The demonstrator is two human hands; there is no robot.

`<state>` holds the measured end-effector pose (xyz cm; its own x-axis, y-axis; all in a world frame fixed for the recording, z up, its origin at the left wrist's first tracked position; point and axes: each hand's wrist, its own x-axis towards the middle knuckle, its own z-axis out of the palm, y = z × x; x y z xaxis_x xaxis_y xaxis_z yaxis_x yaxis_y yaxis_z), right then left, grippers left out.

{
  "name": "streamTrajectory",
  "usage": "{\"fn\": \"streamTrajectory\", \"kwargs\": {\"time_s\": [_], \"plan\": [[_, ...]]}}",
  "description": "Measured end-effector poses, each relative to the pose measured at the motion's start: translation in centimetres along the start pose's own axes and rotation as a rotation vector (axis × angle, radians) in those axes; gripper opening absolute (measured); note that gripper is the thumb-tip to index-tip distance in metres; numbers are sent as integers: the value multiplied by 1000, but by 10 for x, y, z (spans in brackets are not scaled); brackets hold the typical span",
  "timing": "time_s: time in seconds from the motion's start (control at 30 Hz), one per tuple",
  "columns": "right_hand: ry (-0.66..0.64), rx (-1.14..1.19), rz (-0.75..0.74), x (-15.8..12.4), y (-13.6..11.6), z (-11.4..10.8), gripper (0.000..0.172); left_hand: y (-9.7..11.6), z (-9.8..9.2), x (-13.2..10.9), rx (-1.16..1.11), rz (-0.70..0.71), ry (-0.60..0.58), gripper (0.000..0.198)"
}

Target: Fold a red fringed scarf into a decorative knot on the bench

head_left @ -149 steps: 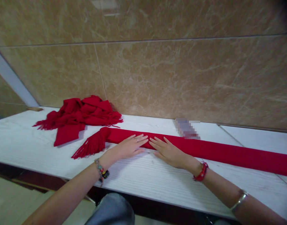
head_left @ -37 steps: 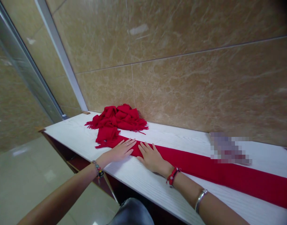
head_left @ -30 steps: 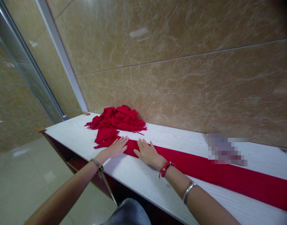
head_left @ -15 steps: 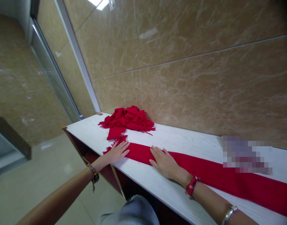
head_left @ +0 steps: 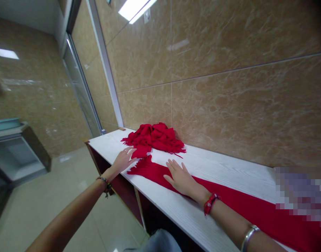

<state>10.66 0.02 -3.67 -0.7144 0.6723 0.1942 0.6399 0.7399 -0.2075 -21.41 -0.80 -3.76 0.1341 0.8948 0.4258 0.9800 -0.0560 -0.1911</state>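
A long red scarf (head_left: 236,197) lies stretched flat along the white bench top, its fringed end toward the left. Over it, near that end, is my right hand (head_left: 183,177), fingers spread; I cannot tell whether the palm touches the cloth. My left hand (head_left: 123,159) is past the fringe, open, beside the loose corner of a second red scarf (head_left: 160,136). That one sits in a crumpled heap against the wall, fringes showing on both sides. Neither hand grips anything.
The white bench top (head_left: 220,159) runs along a tan marble-tiled wall (head_left: 241,105), with open compartments underneath. A blurred-out patch (head_left: 299,189) covers something at its right end. Across the tiled floor stands a cabinet (head_left: 21,150) with a light-blue basin (head_left: 5,124) on it.
My left hand has left the flat scarf's fringed end and moved toward the heaped scarf. My right hand stays over the flat scarf. The view has shifted, so things appear further right.
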Motion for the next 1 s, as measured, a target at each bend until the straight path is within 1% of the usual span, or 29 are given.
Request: {"fn": "streamTrajectory", "kwargs": {"time_s": [0.03,0.07,0.1,0.17,0.2,0.3,0.4,0.5,0.57,0.63,0.73,0.8,0.9,1.0], "plan": [[-14,10,-22,9,-4,3,62,-1,7,7,5,50,-34,44],[-36,19,-39,16,-8,6,62,-2,15,16,6,87,-102,45],[-62,27,-50,22,-10,11,61,-4,24,25,-1,104,-195,45],[-101,40,-64,26,-11,20,58,-9,43,44,-22,79,-329,44],[-105,44,-66,26,-10,24,57,-13,52,53,-31,61,-359,44],[-97,43,-71,22,-7,30,57,-26,72,80,-47,24,-369,46],[-97,37,-57,22,-7,30,56,-37,86,104,-54,-19,-378,46],[-108,37,-43,24,-8,29,56,-40,95,120,-51,-84,-372,47],[-113,33,-36,26,-9,28,56,-36,98,125,-55,-126,-368,47],[-112,27,-35,26,-10,28,56,-29,97,122,-69,-160,-359,47],[-95,18,-44,24,-11,26,54,-17,84,105,-109,-181,-335,48],[-80,11,-54,22,-11,24,54,-9,70,87,-143,-174,-328,48],[-72,-1,-59,14,-11,21,54,3,44,61,-195,-171,-314,47],[-92,-15,-44,6,-11,19,57,26,21,39,-242,-140,-259,47]]}}
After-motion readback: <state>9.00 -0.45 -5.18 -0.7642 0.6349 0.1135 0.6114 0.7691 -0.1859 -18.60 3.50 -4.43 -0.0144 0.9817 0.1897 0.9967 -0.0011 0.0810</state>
